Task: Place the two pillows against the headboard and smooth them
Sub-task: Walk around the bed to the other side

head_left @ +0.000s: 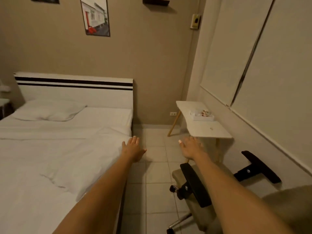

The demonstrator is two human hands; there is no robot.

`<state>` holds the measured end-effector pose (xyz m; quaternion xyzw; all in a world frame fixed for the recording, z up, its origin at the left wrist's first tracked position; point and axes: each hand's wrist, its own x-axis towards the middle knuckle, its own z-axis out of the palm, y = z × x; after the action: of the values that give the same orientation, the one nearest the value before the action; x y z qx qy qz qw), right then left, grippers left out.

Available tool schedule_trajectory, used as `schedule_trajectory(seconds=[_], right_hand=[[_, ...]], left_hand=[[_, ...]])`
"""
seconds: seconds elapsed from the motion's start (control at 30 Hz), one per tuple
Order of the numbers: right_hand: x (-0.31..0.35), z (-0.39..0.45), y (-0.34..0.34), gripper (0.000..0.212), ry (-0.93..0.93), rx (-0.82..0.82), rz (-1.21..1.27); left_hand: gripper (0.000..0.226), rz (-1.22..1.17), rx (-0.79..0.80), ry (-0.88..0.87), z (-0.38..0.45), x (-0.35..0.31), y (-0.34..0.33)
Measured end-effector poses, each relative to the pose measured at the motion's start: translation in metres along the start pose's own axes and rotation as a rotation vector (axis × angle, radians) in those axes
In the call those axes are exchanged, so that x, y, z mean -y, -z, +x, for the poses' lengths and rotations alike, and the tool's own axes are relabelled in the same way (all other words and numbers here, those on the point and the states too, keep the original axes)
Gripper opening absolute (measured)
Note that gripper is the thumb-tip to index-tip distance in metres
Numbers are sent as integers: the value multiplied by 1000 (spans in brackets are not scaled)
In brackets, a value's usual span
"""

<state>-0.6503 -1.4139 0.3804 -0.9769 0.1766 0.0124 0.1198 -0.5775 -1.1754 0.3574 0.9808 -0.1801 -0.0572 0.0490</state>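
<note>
Presently: one pillow [49, 110] lies flat at the bed's far left, long axis along the headboard [74, 92], its back edge near or touching it. A second pillow is not visible. Left hand [133, 147], nearer, and right hand [190, 147] are empty, fingers loosely spread; the pillow lies ahead-left.

Both bare hands, left hand [133, 148] and right hand [190, 147], outstretched empty at frame centre, one white fabric pillow [50, 110] at left against white black-striped headboard [76, 92].
</note>
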Motion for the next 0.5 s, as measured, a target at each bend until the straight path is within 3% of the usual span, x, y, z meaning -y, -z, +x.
schedule_trajectory(seconds=[0.5], right_hand=[[101,209,-61,60,84,146,-32]], left_hand=[[74,5,92,153,175,129,-6]])
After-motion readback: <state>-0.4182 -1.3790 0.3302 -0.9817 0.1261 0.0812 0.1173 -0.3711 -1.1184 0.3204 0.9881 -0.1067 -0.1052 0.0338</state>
